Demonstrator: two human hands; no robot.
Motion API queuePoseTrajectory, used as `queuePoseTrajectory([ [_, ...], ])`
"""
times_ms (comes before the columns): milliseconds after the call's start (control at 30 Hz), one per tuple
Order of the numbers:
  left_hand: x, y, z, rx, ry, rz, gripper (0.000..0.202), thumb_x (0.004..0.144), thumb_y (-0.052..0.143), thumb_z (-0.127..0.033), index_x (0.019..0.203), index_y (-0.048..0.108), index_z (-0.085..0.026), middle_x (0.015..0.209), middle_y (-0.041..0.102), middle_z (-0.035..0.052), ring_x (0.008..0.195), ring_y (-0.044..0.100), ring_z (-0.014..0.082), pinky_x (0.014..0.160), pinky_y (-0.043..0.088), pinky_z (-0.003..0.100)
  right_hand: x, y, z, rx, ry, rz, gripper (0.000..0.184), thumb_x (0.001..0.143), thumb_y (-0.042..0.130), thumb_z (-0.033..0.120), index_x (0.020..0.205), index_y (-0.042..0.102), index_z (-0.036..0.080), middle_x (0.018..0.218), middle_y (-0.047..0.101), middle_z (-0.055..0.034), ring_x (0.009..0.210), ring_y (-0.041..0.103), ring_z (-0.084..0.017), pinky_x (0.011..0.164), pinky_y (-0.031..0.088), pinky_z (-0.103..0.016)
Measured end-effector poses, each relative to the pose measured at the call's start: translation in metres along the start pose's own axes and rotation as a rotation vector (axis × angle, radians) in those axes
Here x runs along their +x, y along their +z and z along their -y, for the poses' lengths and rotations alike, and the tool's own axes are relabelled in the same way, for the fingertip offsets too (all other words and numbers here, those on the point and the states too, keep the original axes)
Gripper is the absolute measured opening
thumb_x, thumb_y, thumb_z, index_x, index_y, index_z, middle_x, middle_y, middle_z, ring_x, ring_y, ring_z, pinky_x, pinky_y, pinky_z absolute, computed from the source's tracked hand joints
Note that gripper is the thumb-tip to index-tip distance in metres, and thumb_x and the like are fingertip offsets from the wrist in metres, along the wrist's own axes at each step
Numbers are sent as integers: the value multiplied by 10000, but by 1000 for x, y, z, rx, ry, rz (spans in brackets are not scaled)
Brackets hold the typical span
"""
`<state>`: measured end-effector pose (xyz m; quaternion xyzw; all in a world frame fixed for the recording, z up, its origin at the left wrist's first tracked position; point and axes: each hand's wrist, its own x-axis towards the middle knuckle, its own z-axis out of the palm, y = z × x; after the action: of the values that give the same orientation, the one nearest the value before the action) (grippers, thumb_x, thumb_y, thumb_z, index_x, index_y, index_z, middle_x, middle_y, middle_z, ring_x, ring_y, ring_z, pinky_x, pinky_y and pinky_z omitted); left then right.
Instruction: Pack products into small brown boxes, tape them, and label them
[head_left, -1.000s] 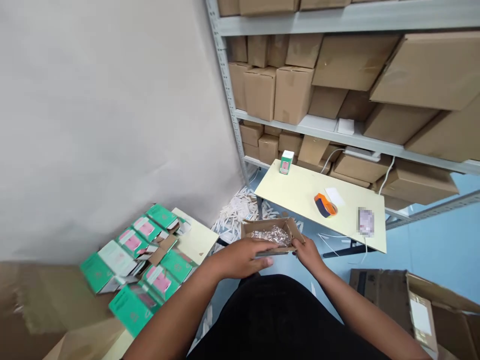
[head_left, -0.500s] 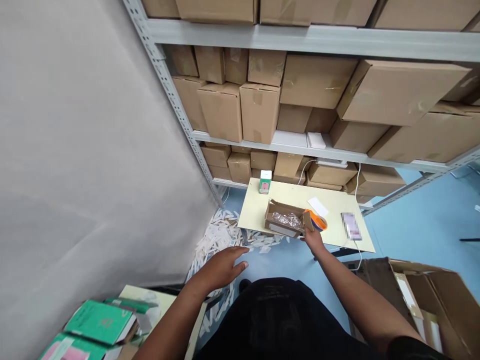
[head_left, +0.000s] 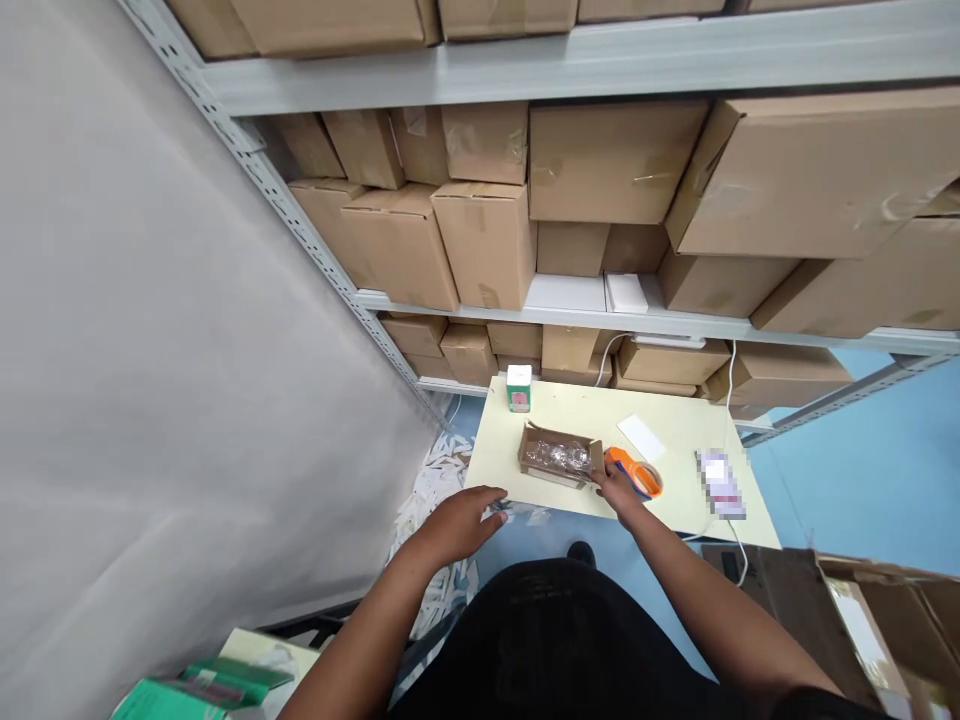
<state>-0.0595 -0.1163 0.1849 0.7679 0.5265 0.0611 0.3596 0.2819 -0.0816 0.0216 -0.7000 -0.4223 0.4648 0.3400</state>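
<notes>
A small open cardboard box [head_left: 553, 478] rests on the pale yellow table [head_left: 697, 420], with crinkled clear plastic wrap [head_left: 559, 457] inside it. My right hand [head_left: 616, 490] grips the box at its right end, the fingertips partly hidden against the cardboard. Just beyond that hand lies an orange and blue tape dispenser [head_left: 636, 472]. My left hand [head_left: 463, 524] is held in front of the table's near left edge, thumb and fingers apart, with nothing in it. Behind the box, towards the back left, stands a small green and white carton [head_left: 519, 388].
A white card [head_left: 641, 437] and a blurred-out phone-like item [head_left: 721, 484] lie on the table. Shelving [head_left: 480, 315] full of cardboard boxes rises behind. Paper strips [head_left: 431, 500] litter the floor. A large open carton [head_left: 795, 600] stands at right, green packages [head_left: 169, 700] at lower left.
The cardboard box has gone from the table's front edge to farther in on the tabletop, my right hand moving with it. My left hand stays open. The camera view has come closer to the shelves.
</notes>
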Motion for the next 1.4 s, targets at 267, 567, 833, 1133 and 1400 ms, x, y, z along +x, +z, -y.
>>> queuePoseTrajectory([
  [267,124,-9,-36,33,-225,-430,203,958,531,-421,966,623,-240,1087,730,69,1017,676,240,882,494,327,-24,-79,-33,81,42,195,367,804,620,481,1040,704,214,1011,774,-90,920,738,-288,835,558,-425],
  [567,288,-20,-24,277,-495,-364,599,895,613,-553,1304,508,-128,1539,402,277,1407,435,402,1079,401,444,-17,-106,7,174,46,120,312,822,632,482,995,715,237,1011,774,-67,937,736,-298,921,550,-466],
  [833,327,-24,16,256,-487,-338,450,880,622,-411,1214,502,-134,1293,576,230,1159,631,333,956,476,390,-64,-75,16,149,70,-10,381,843,629,557,976,724,213,953,765,-75,888,716,-276,833,559,-395],
  [1133,245,-88,40,-255,-301,-595,360,805,640,-509,869,395,-252,838,551,-13,823,593,200,782,506,329,-49,-28,71,41,-21,-121,402,890,587,565,1022,709,206,964,745,-74,911,681,-263,817,545,-373],
  [1400,165,-2,-12,-656,-162,-230,334,844,584,-482,826,339,-256,741,474,-54,707,550,152,682,514,295,-32,-22,102,56,-17,-205,525,937,519,624,1208,674,202,1160,727,-119,1071,670,-305,893,543,-397],
])
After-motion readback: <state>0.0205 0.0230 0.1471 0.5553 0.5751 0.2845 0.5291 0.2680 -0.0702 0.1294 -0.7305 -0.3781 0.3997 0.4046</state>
